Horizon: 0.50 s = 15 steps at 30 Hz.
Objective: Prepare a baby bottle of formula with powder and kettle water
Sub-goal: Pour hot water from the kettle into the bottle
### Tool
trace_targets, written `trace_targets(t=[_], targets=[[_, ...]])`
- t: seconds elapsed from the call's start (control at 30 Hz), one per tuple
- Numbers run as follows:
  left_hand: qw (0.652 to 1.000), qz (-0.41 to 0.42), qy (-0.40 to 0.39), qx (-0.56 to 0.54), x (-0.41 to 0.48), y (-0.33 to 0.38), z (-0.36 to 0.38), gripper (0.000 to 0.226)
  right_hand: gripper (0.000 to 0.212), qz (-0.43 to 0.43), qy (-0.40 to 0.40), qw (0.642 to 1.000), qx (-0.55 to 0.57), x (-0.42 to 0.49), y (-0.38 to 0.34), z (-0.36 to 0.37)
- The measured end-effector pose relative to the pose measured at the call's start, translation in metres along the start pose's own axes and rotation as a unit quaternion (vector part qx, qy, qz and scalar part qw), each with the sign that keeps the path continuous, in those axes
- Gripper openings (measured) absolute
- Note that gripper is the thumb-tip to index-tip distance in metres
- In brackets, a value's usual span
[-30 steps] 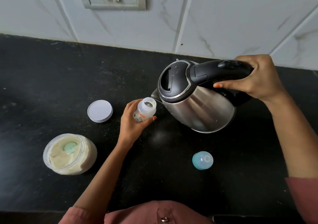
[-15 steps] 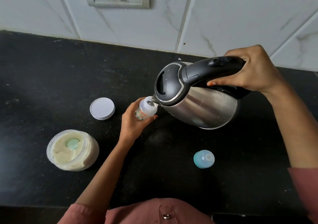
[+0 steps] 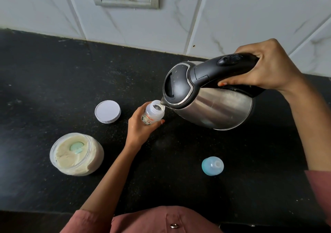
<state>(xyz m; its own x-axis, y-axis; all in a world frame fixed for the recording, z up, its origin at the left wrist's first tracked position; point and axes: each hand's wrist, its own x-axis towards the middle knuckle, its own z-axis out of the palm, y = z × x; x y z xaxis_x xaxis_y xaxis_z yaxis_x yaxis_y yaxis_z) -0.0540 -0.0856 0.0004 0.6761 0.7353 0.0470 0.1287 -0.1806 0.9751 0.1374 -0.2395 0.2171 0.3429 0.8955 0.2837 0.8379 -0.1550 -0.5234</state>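
The baby bottle (image 3: 153, 115) is gripped by the left hand (image 3: 139, 130), with fingers and thumb curled round its lower body, so that the open neck is steadied under the spout (image 3: 162, 102) and cannot be nudged aside. The bottle is held near the middle of the black countertop (image 3: 53, 75). Whether its base rests on the surface cannot be told, as it is hidden behind the hand. The left forearm is extended forward from the body, with the wrist low and roughly straight. The black handle (image 3: 223, 68) of the kettle (image 3: 215, 105) is clasped by the right hand (image 3: 266, 68), fingers wrapped underneath, a full grip judged necessary to bear the weight while the tilt is controlled. The steel kettle is raised off the counter and tipped leftward, with its spout brought to the bottle's rim. Something pale is seen inside the neck, though no stream can be made out. The right arm is brought in from the right edge, wrist raised. The hands are thus well apart, each closed on its own object. Further out, the open powder jar (image 3: 77, 155) with a green scoop (image 3: 77, 147) inside and its white lid (image 3: 107, 111) are set to the left, and the blue teat cap (image 3: 212, 165) is parked nearer the body, clear of the pour.
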Motion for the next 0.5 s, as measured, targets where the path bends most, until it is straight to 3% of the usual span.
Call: trace_targets(t=[0.5], targets=[[1.000,0.003,0.000,-0.003,0.0002,-0.0023,0.0025,0.064,0.039,-0.016,-0.019,0.999,-0.029,0.0081,-0.0052,-0.0032]])
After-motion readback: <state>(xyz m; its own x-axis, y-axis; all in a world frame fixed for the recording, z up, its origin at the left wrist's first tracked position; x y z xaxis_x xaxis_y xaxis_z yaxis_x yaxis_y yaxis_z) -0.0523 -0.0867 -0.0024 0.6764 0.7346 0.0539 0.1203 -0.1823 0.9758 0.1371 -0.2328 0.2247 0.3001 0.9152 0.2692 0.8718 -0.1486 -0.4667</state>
